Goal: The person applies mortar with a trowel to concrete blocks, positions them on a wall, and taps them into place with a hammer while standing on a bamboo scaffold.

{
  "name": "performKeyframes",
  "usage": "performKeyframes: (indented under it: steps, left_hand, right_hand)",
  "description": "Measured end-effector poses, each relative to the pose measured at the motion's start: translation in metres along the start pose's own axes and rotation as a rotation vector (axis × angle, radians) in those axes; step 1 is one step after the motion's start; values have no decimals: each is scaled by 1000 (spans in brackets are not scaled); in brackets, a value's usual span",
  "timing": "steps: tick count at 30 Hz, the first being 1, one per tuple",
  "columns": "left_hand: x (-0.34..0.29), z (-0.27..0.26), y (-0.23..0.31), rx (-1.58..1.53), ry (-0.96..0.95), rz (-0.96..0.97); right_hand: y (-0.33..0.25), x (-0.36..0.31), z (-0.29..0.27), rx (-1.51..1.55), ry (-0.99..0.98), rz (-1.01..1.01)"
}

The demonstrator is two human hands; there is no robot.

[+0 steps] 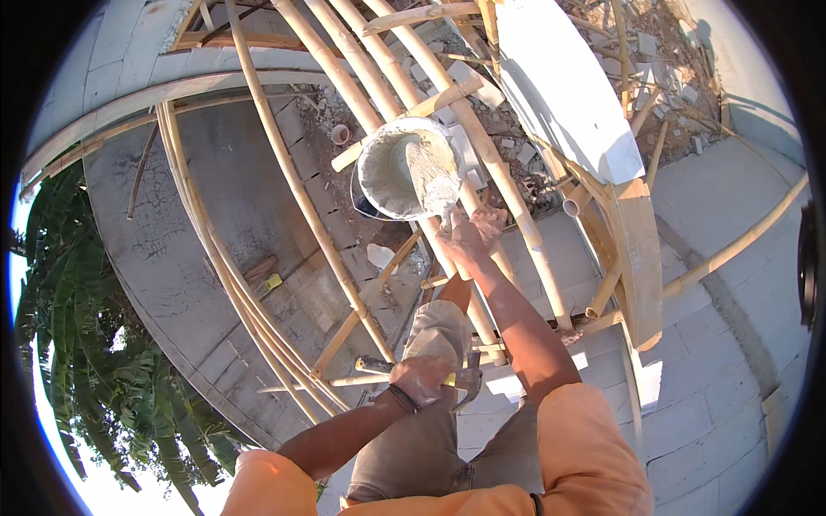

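Observation:
My right hand reaches to the near rim of a bucket that rests on bamboo poles. Its fingers are closed around the mortar-caked end of a trowel-like tool, whose rest lies in the bucket. Wet grey mortar coats the bucket's inside and that tool. Beside my raised knee, my left hand grips a hammer. Its dark grip end sticks out to the left of the fist, and the metal head shows to the right.
Long bamboo poles form a scaffold under me, with gaps between them. At the right stands a pale block wall with a wooden board at its near end. Rubble lies beyond; a banana plant grows at the left.

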State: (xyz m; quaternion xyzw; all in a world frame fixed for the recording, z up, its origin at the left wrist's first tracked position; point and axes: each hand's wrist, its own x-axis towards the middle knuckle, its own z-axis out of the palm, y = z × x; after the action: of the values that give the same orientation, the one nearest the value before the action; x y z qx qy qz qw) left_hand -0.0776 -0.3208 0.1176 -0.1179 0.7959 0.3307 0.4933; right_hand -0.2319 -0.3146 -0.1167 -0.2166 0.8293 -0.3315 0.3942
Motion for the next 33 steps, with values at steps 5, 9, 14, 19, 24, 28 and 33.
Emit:
performKeyframes:
  steps: [5, 9, 14, 19, 24, 28, 33]
  left_hand:
    - [22, 6, 24, 177, 90, 97]
    - [36, 38, 44, 352, 138, 226]
    - [33, 59, 107, 616, 191, -9]
    - [24, 100, 168, 930, 43, 32]
    - [22, 126, 195, 1034, -18, -20]
    - [55, 149, 204, 1199, -83, 59]
    - [88, 151, 206, 1415, -221, 141]
  right_hand:
    - [93, -90, -16, 1049, 79, 202]
    - [110, -235, -125, 902, 358, 199]
    - [163, -378, -179, 1116, 816, 304]
    - [238, -518, -218, 1625, 1341, 322]
    - [337, -565, -240, 1996, 1849, 46]
    - [437, -575, -250, 2119, 2053, -892]
    - [503, -556, -250, 1895, 1916, -1589]
